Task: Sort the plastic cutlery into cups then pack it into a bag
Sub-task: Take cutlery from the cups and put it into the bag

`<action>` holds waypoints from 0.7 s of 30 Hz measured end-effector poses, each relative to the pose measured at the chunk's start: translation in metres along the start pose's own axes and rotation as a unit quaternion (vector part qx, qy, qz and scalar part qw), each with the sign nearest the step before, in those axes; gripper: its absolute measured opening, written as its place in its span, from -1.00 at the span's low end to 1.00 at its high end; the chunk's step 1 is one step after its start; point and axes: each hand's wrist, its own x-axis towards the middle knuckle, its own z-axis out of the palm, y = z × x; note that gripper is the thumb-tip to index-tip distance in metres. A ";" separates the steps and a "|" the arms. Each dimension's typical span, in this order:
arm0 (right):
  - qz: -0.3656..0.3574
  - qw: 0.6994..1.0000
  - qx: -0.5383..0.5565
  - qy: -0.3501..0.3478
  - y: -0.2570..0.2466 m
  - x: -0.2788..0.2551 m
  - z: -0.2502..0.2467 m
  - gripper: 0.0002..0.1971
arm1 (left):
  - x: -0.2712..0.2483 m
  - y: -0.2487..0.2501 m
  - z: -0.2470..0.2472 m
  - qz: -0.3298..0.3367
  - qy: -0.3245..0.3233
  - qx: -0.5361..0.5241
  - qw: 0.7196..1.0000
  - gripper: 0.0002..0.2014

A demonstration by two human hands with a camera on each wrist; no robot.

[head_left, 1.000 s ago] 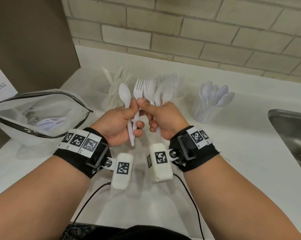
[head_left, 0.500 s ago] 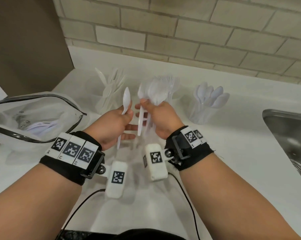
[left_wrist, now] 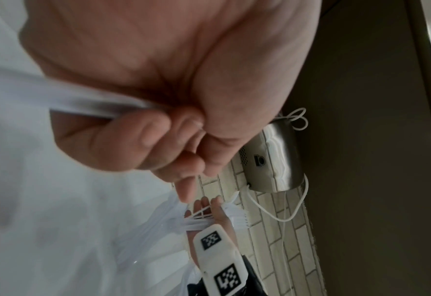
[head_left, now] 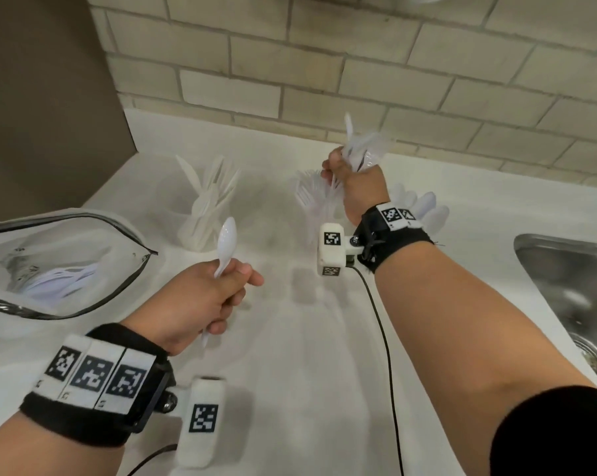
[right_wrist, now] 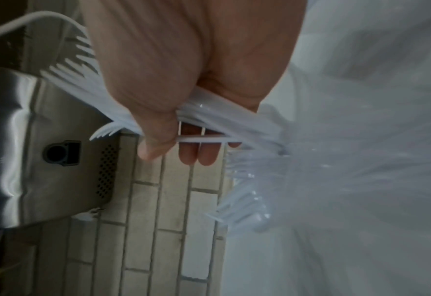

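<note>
My left hand (head_left: 221, 293) grips the handle of one white plastic spoon (head_left: 227, 237), bowl up, over the counter near me; the left wrist view shows its fist (left_wrist: 158, 144) closed round the handle (left_wrist: 95, 107). My right hand (head_left: 346, 175) is farther back and grips a bundle of white forks (head_left: 360, 147), tines up, just above the clear cup of forks (head_left: 316, 197). In the right wrist view the fork handles (right_wrist: 209, 118) run through the palm toward that cup (right_wrist: 250, 198). A cup of knives (head_left: 207, 207) stands to the left, and the cup of spoons (head_left: 427, 207) is half hidden behind my right wrist.
An open clear zip bag (head_left: 94, 300) holding some white cutlery lies at the left of the white counter (head_left: 307, 355). A steel sink (head_left: 571, 286) is at the right edge. A brick wall (head_left: 324, 63) runs behind the cups, with a steel wall unit (right_wrist: 57, 150) above.
The two hands, together a second ago, have parted. My left hand drew back toward me with the spoon. My right hand moved away and to the right with the forks, over the fork cup.
</note>
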 end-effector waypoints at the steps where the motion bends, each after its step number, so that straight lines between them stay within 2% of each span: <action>1: 0.008 1.000 -0.023 -0.006 0.004 0.000 -0.002 -0.88 | 0.001 -0.001 -0.001 -0.003 -0.003 0.007 1.000 -0.74; 4: 0.023 1.000 0.006 -0.001 0.007 0.002 -0.003 -0.56 | 0.005 -0.002 0.000 -0.007 0.004 0.023 1.000 -0.79; 7: -0.010 1.000 -0.008 0.008 0.006 0.003 -0.004 -0.43 | 0.008 -0.002 0.003 -0.002 0.002 0.022 1.000 -0.82; 9: -0.047 0.998 -0.040 0.025 0.005 0.003 -0.007 -0.50 | 0.009 -0.001 0.005 0.005 -0.001 0.027 1.000 -0.84; 12: -0.093 0.989 -0.099 0.051 0.009 0.001 -0.006 -0.82 | 0.014 -0.001 0.004 0.017 0.013 0.031 0.999 -0.78; 13: -0.101 0.986 -0.123 0.048 0.012 0.000 -0.007 -0.85 | 0.015 -0.001 0.004 0.018 0.018 0.035 0.999 -0.70; 15: -0.097 0.974 -0.205 0.029 0.022 0.001 -0.008 -0.78 | 0.016 0.001 0.007 0.019 0.026 0.028 0.999 -0.52; 17: -0.088 0.964 -0.252 0.015 0.030 0.002 -0.006 -0.75 | 0.018 0.003 0.011 0.018 0.039 -0.024 0.999 -0.46; 19: -0.067 0.977 -0.197 0.034 0.029 0.001 -0.003 -0.73 | 0.019 0.007 0.016 0.018 0.053 -0.080 0.995 -0.56; 21: -0.043 0.991 -0.112 0.059 0.021 -0.001 -0.006 -0.69 | 0.022 0.009 0.020 0.032 0.060 -0.064 0.996 -0.68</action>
